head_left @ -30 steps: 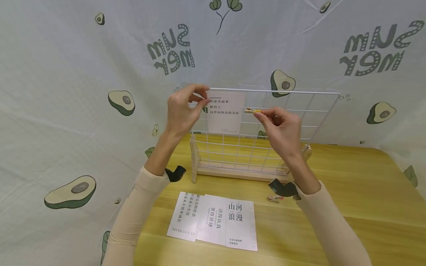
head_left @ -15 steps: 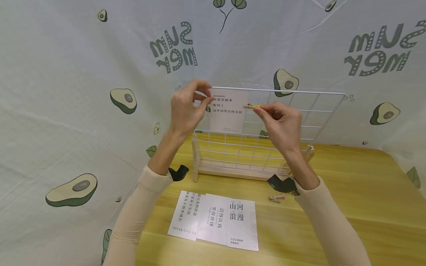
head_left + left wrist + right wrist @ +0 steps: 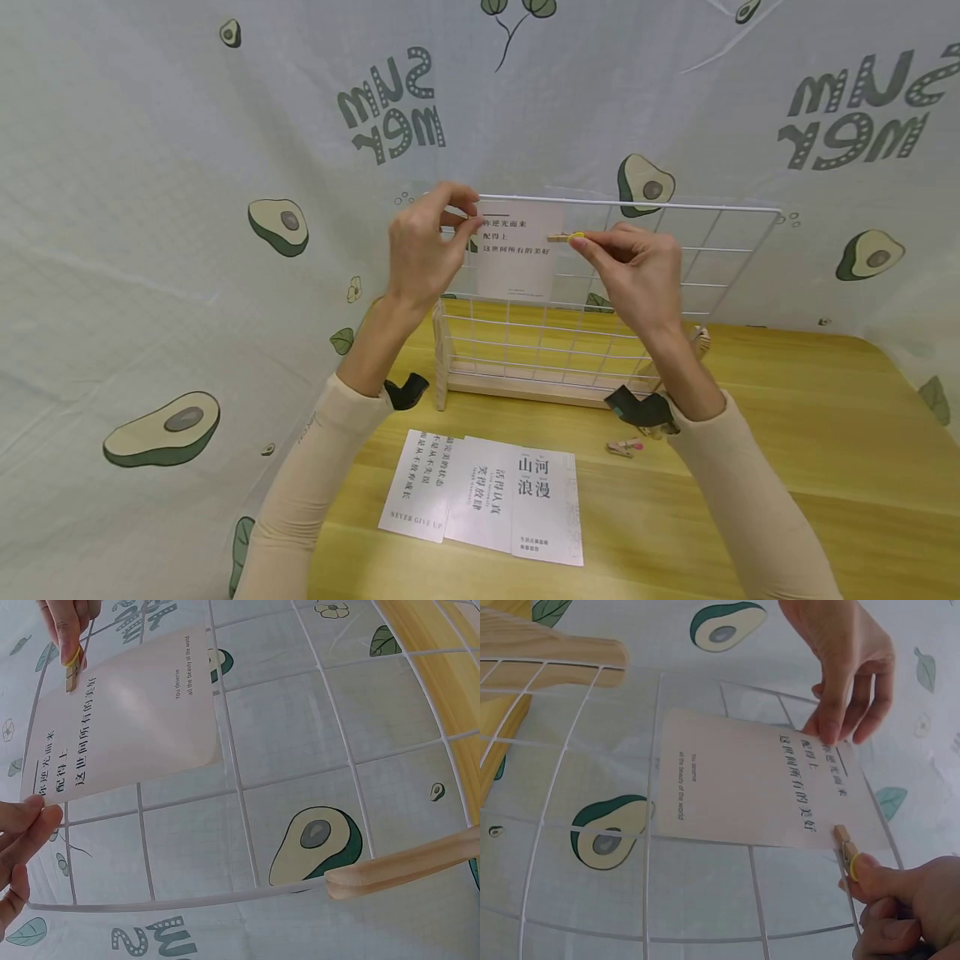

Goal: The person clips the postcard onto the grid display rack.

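Note:
A white card printed with dark characters lies against the upper part of a white wire grid. My left hand pinches the card's upper left edge between thumb and fingers. With thumb and forefinger, my right hand pinches a small wooden clothespin that has a yellow piece on it. In the right wrist view the tip of the clothespin overlaps the card's side edge. Whether it bites both card and wire I cannot tell.
The grid stands in a wooden base on a yellow wood-grain table. In front lie several printed cards, side by side. Near my right wrist rests a clothespin with a pink piece. An avocado-print cloth hangs behind.
My right hand has brought the clothespin leftward from beside the card onto its right edge. The left hand keeps its pinch. The head view has shifted slightly.

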`<state>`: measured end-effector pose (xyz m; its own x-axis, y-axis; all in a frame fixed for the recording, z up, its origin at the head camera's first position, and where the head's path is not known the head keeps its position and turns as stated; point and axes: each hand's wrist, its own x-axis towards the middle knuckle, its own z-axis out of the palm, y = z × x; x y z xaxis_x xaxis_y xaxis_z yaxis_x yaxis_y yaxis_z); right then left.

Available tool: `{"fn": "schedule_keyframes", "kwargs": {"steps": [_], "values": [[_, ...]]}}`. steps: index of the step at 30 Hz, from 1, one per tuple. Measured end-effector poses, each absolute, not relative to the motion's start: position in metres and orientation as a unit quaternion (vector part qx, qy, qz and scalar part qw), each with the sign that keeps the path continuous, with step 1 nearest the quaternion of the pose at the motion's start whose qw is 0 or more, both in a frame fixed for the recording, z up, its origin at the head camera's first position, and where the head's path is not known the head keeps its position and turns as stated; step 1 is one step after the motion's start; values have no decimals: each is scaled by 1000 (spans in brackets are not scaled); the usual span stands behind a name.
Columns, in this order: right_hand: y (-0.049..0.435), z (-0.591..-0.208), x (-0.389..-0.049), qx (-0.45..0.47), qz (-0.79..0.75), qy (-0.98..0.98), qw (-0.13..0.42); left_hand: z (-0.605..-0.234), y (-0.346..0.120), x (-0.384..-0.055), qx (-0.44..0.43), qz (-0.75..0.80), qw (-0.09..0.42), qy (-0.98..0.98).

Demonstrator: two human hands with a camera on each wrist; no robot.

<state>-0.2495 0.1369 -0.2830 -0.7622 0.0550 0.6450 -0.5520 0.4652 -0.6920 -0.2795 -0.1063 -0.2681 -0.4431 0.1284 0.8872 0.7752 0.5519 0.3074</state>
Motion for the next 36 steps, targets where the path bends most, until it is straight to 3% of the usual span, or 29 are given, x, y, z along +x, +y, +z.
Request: {"fn": "schedule_keyframes", "kwargs": {"steps": [13,27,36], "values": [[143,-282,-244,137,444,-835,294,-273,-107,-273,-299,-356,470,-750],[177,-305,-220,167,453,-790,377,-290,-118,-250,-308,-355,460,-753],[225,-357,-193,62,472,-831,288,-351,-125,-225,-318,-324,396,-798]]}}
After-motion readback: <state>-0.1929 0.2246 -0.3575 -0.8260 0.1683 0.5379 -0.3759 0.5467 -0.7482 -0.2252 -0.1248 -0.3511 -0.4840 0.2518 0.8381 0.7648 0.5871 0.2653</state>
